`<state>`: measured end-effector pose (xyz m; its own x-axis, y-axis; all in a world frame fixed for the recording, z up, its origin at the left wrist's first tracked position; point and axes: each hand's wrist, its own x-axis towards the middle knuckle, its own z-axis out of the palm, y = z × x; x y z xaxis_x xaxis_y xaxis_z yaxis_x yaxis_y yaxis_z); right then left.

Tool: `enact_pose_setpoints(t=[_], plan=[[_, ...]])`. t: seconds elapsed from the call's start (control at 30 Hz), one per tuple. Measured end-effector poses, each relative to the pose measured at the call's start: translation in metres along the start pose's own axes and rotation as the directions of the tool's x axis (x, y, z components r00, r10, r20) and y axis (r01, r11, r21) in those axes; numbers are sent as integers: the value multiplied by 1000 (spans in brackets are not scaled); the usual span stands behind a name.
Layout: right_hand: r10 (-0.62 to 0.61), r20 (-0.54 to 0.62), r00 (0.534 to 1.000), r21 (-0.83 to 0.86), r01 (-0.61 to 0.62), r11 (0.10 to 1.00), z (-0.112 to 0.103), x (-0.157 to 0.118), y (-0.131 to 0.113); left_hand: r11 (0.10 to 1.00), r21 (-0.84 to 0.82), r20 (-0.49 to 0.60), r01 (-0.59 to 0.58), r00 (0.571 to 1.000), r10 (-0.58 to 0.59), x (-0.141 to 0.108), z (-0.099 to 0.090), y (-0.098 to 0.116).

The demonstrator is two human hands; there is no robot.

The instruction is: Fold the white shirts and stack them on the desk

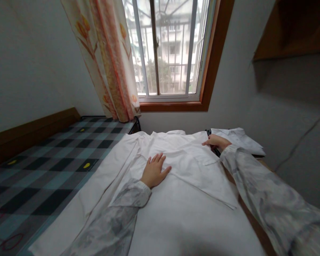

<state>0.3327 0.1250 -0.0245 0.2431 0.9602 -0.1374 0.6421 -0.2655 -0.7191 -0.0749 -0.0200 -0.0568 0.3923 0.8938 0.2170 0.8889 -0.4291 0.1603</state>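
Observation:
A white shirt (192,199) lies spread over a long surface in front of me, its front panel turned partly back and one sleeve (117,156) stretched along the left side. My left hand (155,171) rests flat on the middle of the shirt, fingers spread. At the far right edge, my right hand (217,141) is closed with thumb and forefinger on the shirt's edge; its other fingers are partly hidden beneath. Just beyond that hand, a folded white garment (237,137) sits on a dark flat thing.
To the left is a bed with a checked cover (56,167) and a wooden board (42,126) along the wall. A floral curtain (109,60) hangs beside the window (170,49). A wooden shelf (296,32) juts out at upper right, and a cable (301,140) runs down the wall.

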Motion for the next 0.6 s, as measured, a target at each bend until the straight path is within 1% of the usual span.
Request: enact_pose_setpoints(t=[0.1, 0.2, 0.23, 0.33, 0.4, 0.43, 0.6], plan=[[26, -37, 999, -38, -27, 999, -3, -3, -1, 1000, -3, 7, 5, 1000, -5, 0, -1, 1], [15, -71, 997, -45, -18, 999, -2, -12, 0, 1000, -9, 10, 3, 1000, -3, 1, -1, 0], [13, -56, 998, -42, -16, 999, -1, -16, 2, 1000, -13, 7, 0, 1000, 0, 1, 0, 0], [52, 66, 996, -52, -49, 997, 0, -28, 6, 1000, -26, -5, -8, 1000, 7, 2, 1, -1], [78, 104, 992, -66, -71, 995, -3, -34, 9, 1000, -27, -7, -7, 1000, 7, 2, 1, -2], [78, 93, 993, -68, -72, 995, -6, -36, 10, 1000, -25, -5, -5, 1000, 5, 2, 1, -2], [2, -67, 998, -65, -7, 998, -13, -42, 13, 1000, -16, 0, -8, 1000, 8, 2, 0, -1]])
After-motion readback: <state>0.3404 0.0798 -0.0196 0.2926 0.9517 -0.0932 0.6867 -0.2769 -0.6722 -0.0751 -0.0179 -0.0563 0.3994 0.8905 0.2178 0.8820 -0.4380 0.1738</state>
